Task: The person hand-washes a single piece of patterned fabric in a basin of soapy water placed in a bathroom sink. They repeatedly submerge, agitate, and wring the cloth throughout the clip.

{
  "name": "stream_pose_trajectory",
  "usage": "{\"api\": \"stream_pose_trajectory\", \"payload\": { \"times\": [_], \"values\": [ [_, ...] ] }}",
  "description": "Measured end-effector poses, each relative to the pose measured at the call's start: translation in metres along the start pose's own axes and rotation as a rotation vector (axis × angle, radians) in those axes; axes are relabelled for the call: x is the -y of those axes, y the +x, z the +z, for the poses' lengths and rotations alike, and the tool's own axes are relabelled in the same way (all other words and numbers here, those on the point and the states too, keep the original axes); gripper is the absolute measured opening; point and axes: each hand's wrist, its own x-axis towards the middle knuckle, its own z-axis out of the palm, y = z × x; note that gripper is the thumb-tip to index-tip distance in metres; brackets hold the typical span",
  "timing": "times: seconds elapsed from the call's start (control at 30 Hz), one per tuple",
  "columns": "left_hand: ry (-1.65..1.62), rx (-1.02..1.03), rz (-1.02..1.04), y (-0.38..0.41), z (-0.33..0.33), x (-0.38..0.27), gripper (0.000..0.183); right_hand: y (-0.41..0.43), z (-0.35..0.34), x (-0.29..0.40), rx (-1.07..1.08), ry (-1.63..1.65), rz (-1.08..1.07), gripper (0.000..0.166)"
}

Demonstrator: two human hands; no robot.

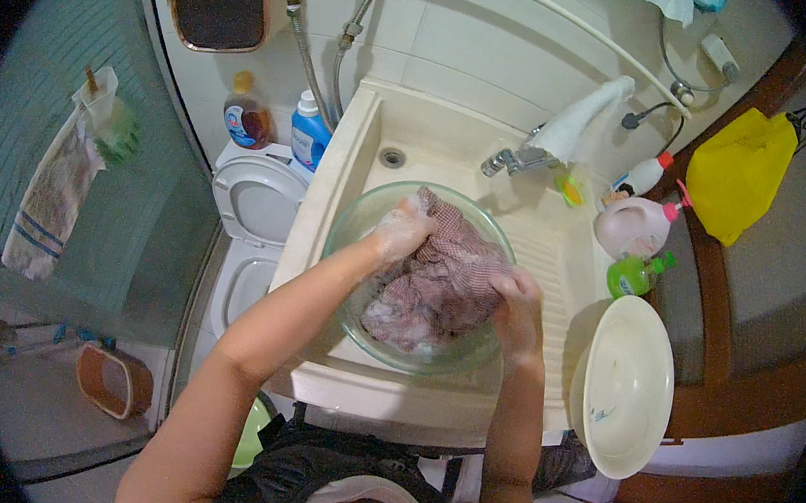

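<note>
A red-and-white checked cloth garment [454,277], wet and bunched with suds on it, lies partly in a clear basin [366,345] with a greenish rim. The basin stands in a cream laundry sink [330,382]. My left hand [405,231], coated in foam, grips the cloth near its upper left end. At the basin's right side my right hand [517,308] pinches the cloth's right edge between thumb and fingers. A stretch of fabric spans the space between both hands, and the rest is heaped below it.
A metal faucet [508,161] with a white cloth [587,117] over it juts above the sink. Along the right edge stand a pink pump bottle [635,227], a green bottle [629,275] and a tilted cream basin [627,386]. A toilet [260,199] and a blue detergent bottle [309,132] are left.
</note>
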Motion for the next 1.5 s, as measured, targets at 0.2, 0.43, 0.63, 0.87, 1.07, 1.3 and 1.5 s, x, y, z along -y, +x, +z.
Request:
{"api": "stream_pose_trajectory", "payload": {
  "times": [0.2,0.43,0.63,0.87,1.07,1.3,1.5],
  "values": [
    [-0.854,0.520,-0.289,0.001,0.007,0.033,0.033,0.004,0.037,0.013,0.364,0.727,0.570,0.039],
    [-1.289,0.441,-0.355,-0.014,0.019,0.070,0.043,0.042,0.017,0.016,0.169,0.617,0.352,0.023],
    [-1.335,0.661,-0.473,0.035,0.064,0.139,0.034,-0.002,0.088,-0.040,0.096,-0.913,-0.558,0.012],
    [-0.861,0.313,-0.256,0.054,0.098,0.121,0.039,0.059,0.007,-0.116,-0.554,-0.911,-0.260,0.014],
    [-0.278,0.023,-0.144,0.078,0.058,0.136,0.046,0.042,0.011,-0.053,-0.302,-0.624,0.017,0.026],
    [0.115,-0.153,-0.246,0.086,0.036,0.181,0.063,0.065,0.055,-0.072,0.116,-1.132,0.452,0.043],
    [0.364,-0.134,-0.141,0.095,0.052,0.166,0.036,0.093,0.017,-0.195,0.254,-1.233,0.108,0.033]
  ]
}}
